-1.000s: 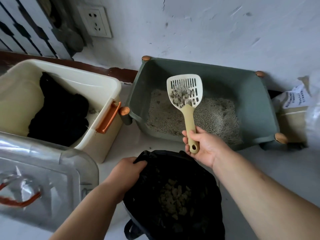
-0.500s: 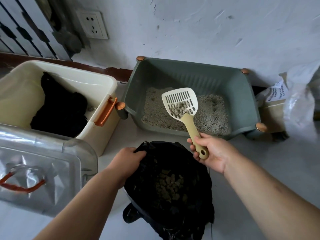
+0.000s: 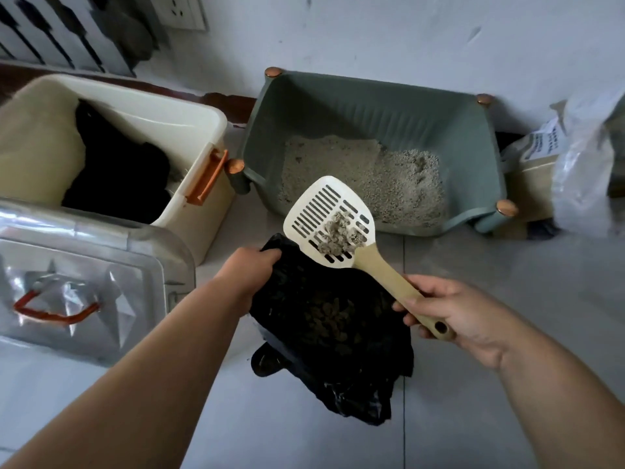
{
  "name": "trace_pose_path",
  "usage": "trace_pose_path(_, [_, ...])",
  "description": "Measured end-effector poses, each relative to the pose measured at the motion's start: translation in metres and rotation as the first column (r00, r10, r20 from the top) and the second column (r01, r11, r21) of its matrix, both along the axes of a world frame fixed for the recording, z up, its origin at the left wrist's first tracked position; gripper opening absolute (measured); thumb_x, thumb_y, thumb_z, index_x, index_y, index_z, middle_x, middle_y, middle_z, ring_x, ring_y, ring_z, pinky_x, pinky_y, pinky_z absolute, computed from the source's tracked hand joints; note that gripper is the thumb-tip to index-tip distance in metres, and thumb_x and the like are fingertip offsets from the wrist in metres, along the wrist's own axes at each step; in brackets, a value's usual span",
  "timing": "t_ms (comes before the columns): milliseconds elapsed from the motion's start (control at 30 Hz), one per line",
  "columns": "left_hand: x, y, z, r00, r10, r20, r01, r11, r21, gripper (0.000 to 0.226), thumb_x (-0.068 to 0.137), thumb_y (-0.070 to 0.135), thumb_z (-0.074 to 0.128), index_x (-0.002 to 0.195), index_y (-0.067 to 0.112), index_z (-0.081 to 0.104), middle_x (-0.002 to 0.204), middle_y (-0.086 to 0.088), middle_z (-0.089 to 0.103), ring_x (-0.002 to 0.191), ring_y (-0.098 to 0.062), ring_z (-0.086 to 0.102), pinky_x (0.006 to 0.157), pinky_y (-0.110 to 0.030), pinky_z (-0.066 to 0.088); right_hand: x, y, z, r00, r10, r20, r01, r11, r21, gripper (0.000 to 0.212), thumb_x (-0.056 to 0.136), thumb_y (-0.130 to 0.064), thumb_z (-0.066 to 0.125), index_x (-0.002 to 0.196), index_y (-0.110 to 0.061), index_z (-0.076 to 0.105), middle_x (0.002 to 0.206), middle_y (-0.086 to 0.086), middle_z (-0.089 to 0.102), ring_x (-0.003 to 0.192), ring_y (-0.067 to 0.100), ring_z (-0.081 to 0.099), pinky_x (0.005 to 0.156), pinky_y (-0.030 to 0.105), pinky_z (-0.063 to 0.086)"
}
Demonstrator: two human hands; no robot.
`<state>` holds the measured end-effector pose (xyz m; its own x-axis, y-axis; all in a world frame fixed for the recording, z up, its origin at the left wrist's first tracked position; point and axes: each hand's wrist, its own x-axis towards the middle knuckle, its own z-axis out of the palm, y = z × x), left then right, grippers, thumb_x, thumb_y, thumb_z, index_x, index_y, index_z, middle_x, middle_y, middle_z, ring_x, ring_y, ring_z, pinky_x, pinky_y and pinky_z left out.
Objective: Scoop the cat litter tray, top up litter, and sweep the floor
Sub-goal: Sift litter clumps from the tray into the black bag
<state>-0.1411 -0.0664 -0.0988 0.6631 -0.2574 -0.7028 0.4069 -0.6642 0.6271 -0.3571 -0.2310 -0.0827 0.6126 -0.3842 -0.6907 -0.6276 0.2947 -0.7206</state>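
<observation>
A green litter tray [image 3: 473, 137] with grey litter [image 3: 389, 177] stands against the wall. My right hand [image 3: 453, 316] grips the beige handle of a slotted white scoop [image 3: 324, 211]. Grey clumps [image 3: 340, 233] lie on the scoop's blade, which hangs over the far rim of a black waste bag [image 3: 324, 319]. My left hand [image 3: 250, 272] grips the bag's left edge and holds its mouth apart. Brownish clumps show inside the bag.
A cream bin [image 3: 189, 120] with an orange latch and a black liner stands to the left of the tray. A clear lidded box [image 3: 84, 265] with an orange handle sits at lower left. A plastic litter sack [image 3: 588, 170] leans at the right. Grey tiled floor [image 3: 507, 384] lies around.
My right hand has drawn the loaded scoop out of the tray and toward me, to above the bag's mouth. My left hand keeps its hold on the bag.
</observation>
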Motion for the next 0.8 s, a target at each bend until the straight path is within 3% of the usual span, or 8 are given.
trace_pose_path(167, [-0.001,0.000,-0.003,0.994,0.104,-0.028,-0.105,0.994,-0.023,0.022,0.092,0.019,0.060,0.077,0.002,0.061,0.080,-0.018,0.065,0.076,-0.033,0.066,0.075,-0.042,0.054,-0.020,-0.006,0.000,0.994,0.089,-0.058,-0.091,0.995,-0.033,0.038,0.092,0.001,0.055,0.119,-0.024,0.064,0.089,0.002,0.072,0.075,0.010,0.064,0.065,0.023,0.050])
trace_pose_path(333, [0.002,0.002,-0.007,0.980,0.196,-0.039,-0.198,0.978,-0.058,0.023,0.094,0.021,0.058,0.080,0.003,0.060,0.087,-0.019,0.067,0.085,-0.038,0.068,0.087,-0.049,0.055,-0.029,-0.012,0.001,0.960,0.228,-0.160,-0.246,0.963,-0.108,0.039,0.089,0.005,0.057,0.112,-0.025,0.066,0.091,0.003,0.072,0.076,0.009,0.064,0.064,0.021,0.048])
trace_pose_path(400, [0.003,0.002,-0.007,0.972,0.228,-0.051,-0.232,0.970,-0.078,0.024,0.095,0.023,0.058,0.081,0.004,0.059,0.087,-0.019,0.067,0.086,-0.038,0.068,0.087,-0.050,0.056,-0.030,-0.011,0.000,0.943,0.279,-0.181,-0.306,0.942,-0.139,0.040,0.086,0.008,0.059,0.108,-0.025,0.067,0.090,0.002,0.071,0.076,0.009,0.063,0.062,0.017,0.048])
trace_pose_path(467, [0.002,0.000,-0.005,0.971,0.235,-0.050,-0.239,0.966,-0.096,0.023,0.095,0.023,0.059,0.084,0.003,0.061,0.087,-0.018,0.067,0.082,-0.037,0.068,0.084,-0.048,0.057,-0.029,-0.012,-0.004,0.938,0.285,-0.197,-0.326,0.917,-0.228,0.042,0.082,0.008,0.063,0.103,-0.027,0.069,0.094,-0.001,0.073,0.083,0.009,0.066,0.070,0.019,0.050])
trace_pose_path(533, [0.000,-0.002,-0.003,0.973,0.225,-0.042,-0.228,0.968,-0.100,0.023,0.094,0.023,0.059,0.085,0.003,0.062,0.085,-0.017,0.066,0.077,-0.035,0.067,0.080,-0.045,0.056,-0.029,-0.015,-0.008,0.942,0.255,-0.217,-0.318,0.884,-0.343,0.044,0.079,0.007,0.067,0.098,-0.033,0.070,0.096,-0.007,0.073,0.092,0.012,0.068,0.083,0.028,0.052])
trace_pose_path(633, [0.000,-0.002,-0.002,0.976,0.215,-0.027,-0.216,0.972,-0.087,0.023,0.093,0.024,0.060,0.082,0.004,0.061,0.087,-0.018,0.066,0.084,-0.037,0.067,0.085,-0.047,0.055,-0.028,-0.019,-0.011,0.955,0.200,-0.218,-0.277,0.864,-0.419,0.045,0.076,0.005,0.070,0.094,-0.037,0.070,0.094,-0.007,0.073,0.092,0.020,0.068,0.087,0.044,0.052])
trace_pose_path(800, [-0.001,-0.003,-0.001,0.982,0.187,-0.040,-0.190,0.979,-0.081,0.023,0.093,0.020,0.061,0.080,0.001,0.061,0.084,-0.019,0.065,0.078,-0.035,0.066,0.082,-0.047,0.056,-0.029,-0.019,-0.012,0.991,0.082,-0.101,-0.112,0.931,-0.346,0.043,0.078,0.010,0.066,0.097,-0.028,0.068,0.100,0.003,0.071,0.093,0.017,0.065,0.085,0.031,0.048])
